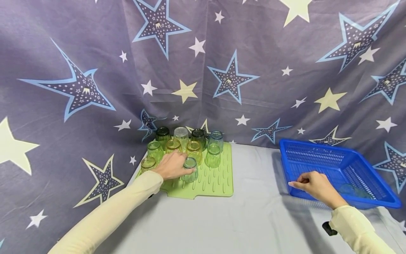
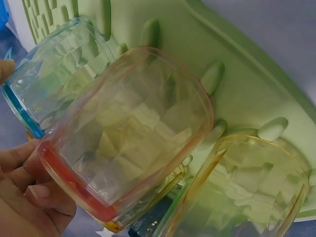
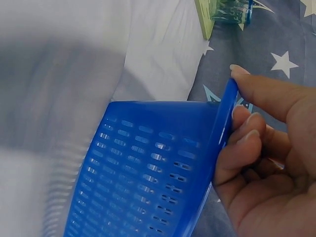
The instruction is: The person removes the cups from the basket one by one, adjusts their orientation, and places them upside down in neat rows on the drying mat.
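My left hand (image 1: 172, 165) is at the front of several upside-down tinted glasses on a green drying mat (image 1: 222, 183). Its thumb and fingers pinch a blue-tinted glass (image 1: 191, 173) by its base from both sides. Right beside those fingers, in the left wrist view, stands a red-based glass (image 2: 128, 138), hidden under the hand in the head view. A yellow-tinted glass (image 2: 247, 182) is next to it. On the right, my right hand (image 1: 317, 187) grips the rim of a blue plastic basket (image 3: 148, 168), thumb on the rim and fingers curled against its other side.
Behind the left hand are green, amber, clear and dark glasses, among them a green glass (image 1: 213, 157) and a dark glass (image 1: 198, 135). Glassware (image 1: 355, 191) lies inside the basket. A star-patterned cloth (image 1: 253, 70) hangs behind the white-covered table (image 1: 253, 211).
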`<state>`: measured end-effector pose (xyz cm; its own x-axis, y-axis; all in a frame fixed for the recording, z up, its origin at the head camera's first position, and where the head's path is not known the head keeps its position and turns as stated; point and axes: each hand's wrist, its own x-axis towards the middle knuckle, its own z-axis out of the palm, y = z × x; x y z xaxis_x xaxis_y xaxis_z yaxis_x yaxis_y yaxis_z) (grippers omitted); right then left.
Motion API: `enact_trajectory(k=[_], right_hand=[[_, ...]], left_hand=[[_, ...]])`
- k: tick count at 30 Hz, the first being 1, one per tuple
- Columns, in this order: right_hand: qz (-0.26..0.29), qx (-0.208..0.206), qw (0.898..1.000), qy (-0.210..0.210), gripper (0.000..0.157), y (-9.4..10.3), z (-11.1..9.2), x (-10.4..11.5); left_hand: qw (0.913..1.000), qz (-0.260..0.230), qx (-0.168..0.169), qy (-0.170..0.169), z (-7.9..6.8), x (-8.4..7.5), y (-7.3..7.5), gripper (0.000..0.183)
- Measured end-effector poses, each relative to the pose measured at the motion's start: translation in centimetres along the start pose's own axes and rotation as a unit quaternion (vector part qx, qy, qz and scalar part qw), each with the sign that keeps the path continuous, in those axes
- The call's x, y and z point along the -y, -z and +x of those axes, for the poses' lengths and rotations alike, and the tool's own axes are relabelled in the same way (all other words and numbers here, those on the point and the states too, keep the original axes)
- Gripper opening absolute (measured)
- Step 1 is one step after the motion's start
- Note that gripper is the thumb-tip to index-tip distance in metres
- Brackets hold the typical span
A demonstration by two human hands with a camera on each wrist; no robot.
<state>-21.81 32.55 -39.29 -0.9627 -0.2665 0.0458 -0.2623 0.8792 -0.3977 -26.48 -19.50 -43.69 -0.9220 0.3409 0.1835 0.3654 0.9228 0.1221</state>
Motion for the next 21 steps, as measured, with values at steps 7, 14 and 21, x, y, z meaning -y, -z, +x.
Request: enact_trajectory(k=[7, 14, 21], right_hand=[[0.000, -0.005, 1.000, -0.002, 0.036, -0.1, 0.0, -0.2], [0.014, -0.002, 1.000, -0.020, 0.037, -0.1, -0.3, -0.5], [0.035, -0.017, 0.999, -0.025, 0.037, -0.2, -0.3, -0.6]], left_hand=[[0.9996, 0.005, -0.025, 0.007, 0.0, 0.0, 0.0, 0.071], [0.9953, -0.059, -0.076, -0.006, 0.8, -2.1, 0.9, 0.056], [0.9907, -0.100, -0.074, -0.054, 2.4, -6.1, 0.0, 0.034]])
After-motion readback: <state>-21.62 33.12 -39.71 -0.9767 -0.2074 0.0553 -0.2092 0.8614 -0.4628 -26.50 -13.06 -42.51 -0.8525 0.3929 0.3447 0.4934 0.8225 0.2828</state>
